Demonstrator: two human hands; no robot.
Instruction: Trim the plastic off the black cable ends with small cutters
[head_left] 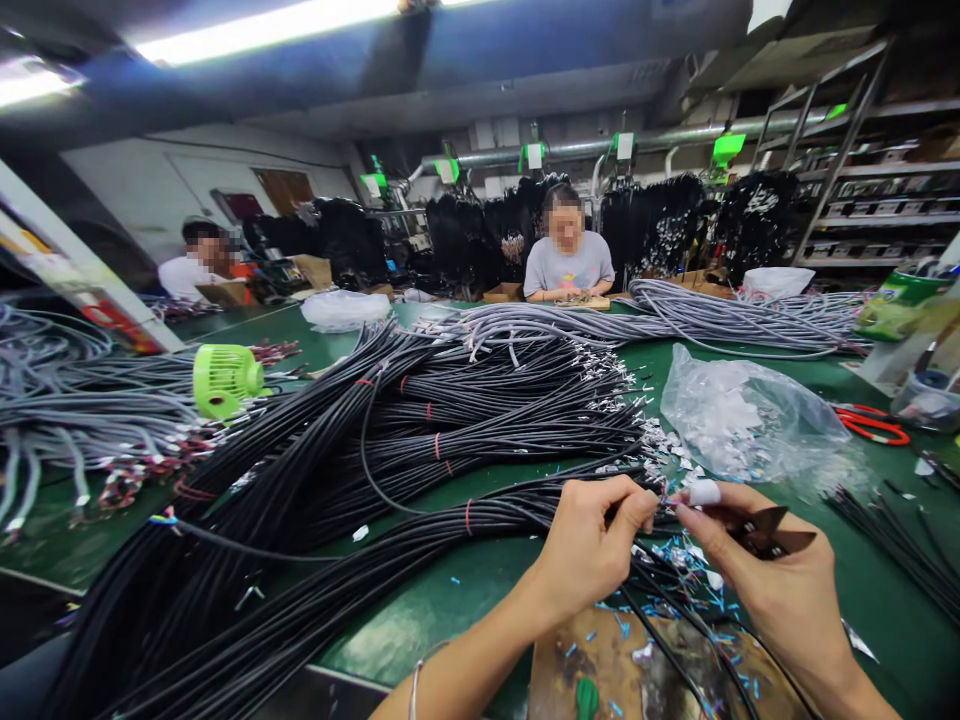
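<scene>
A green fan (223, 380) sits among smooth black cables (420, 420) fanned across the green table (480, 580). The left hand (589, 545) pinches a thin black cable (525, 512) that runs left to right, its stripped end at the fingertips. The right hand (772, 575) closes around small dark snips (769, 532), blades pointing right. Behind lies a crumpled clear bag (742, 415), then red scissors (874, 425).

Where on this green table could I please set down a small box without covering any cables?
Bare green table lies right of the right hand, before the loose black wires. A smaller patch sits left of the left hand. The black cable bundles crowd the middle.
</scene>
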